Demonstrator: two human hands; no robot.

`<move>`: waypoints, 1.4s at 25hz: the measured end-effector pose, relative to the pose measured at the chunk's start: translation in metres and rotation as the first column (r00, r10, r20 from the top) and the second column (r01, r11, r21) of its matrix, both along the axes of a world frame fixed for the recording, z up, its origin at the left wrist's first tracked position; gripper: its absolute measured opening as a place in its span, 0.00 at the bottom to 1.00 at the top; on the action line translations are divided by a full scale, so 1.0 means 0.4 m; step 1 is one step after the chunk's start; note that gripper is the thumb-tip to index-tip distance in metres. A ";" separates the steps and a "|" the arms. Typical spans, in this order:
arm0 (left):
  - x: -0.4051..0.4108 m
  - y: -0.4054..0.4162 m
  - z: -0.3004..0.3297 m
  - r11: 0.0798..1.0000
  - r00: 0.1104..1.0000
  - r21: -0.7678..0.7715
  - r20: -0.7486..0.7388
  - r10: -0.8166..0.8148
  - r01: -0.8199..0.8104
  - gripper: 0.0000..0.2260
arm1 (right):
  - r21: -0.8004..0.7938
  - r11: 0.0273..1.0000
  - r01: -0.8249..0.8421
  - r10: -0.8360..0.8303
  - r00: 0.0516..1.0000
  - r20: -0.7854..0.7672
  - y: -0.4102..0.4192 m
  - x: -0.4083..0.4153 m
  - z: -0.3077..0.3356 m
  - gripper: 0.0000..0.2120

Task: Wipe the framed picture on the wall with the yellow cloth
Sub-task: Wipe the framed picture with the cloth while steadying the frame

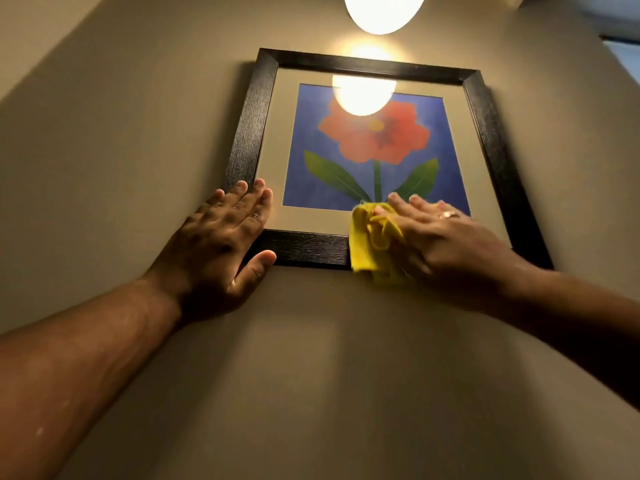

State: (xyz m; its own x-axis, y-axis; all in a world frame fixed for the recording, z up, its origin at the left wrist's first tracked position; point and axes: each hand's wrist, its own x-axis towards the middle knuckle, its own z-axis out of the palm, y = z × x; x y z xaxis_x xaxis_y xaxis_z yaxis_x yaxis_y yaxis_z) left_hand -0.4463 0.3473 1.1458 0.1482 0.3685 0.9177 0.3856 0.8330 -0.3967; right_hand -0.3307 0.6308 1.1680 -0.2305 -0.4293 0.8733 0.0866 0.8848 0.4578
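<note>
The framed picture (486, 109) hangs on the wall above me: a black frame, a beige mat and a red flower on blue. My left hand (221, 237) lies flat over the frame's lower left corner, fingers spread, thumb under the bottom rail. My right hand (443, 244), with a ring on one finger, presses the crumpled yellow cloth (369, 244) against the glass at the lower middle. Part of the cloth hangs over the bottom rail onto the wall. The frame's lower right part is hidden behind my right hand.
A round lit lamp (384, 8) hangs just above the frame, and its glare reflects on the upper glass. Plain beige wall (311, 375) surrounds the picture. A wall corner runs at the upper left.
</note>
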 end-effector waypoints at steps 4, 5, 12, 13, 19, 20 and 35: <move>0.004 0.000 -0.005 0.999 1.000 0.032 -0.007 0.002 -0.002 0.36 | 0.077 0.997 -0.025 0.022 0.999 0.042 -0.107 -0.056 0.039 0.24; 0.004 0.001 -0.004 1.000 1.000 0.030 -0.008 0.004 -0.003 0.37 | 0.131 0.987 -0.091 0.083 0.994 0.066 -0.085 -0.060 0.015 0.23; 0.007 0.001 -0.006 0.999 1.000 0.032 -0.005 0.014 -0.014 0.37 | -0.056 0.997 0.050 -0.049 0.999 0.013 -0.096 -0.036 0.134 0.25; 0.007 -0.003 -0.006 0.999 1.000 0.036 -0.007 0.014 -0.014 0.37 | 0.042 0.999 -0.003 0.002 0.999 0.038 -0.137 -0.059 0.113 0.25; 0.002 0.001 -0.004 1.000 1.000 0.024 -0.012 0.020 -0.020 0.36 | -0.074 0.997 -0.026 0.027 0.999 0.017 0.000 -0.014 0.135 0.23; 0.002 0.004 -0.004 1.000 1.000 0.021 -0.010 0.020 -0.020 0.36 | -0.147 0.989 0.021 -0.018 1.000 0.023 -0.018 -0.010 0.169 0.24; 0.001 0.001 0.000 1.000 1.000 0.004 0.000 -0.016 0.016 0.36 | -0.178 0.977 -0.117 0.103 0.991 -0.084 -0.071 -0.062 -0.150 0.34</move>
State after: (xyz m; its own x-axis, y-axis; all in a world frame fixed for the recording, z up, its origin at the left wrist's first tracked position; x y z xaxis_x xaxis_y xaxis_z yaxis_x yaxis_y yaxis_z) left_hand -0.4459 0.3479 1.1458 0.1541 0.3622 0.9193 0.3993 0.8282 -0.3933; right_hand -0.3555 0.6023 1.1078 -0.1230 -0.2805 0.9519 0.0113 0.9588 0.2840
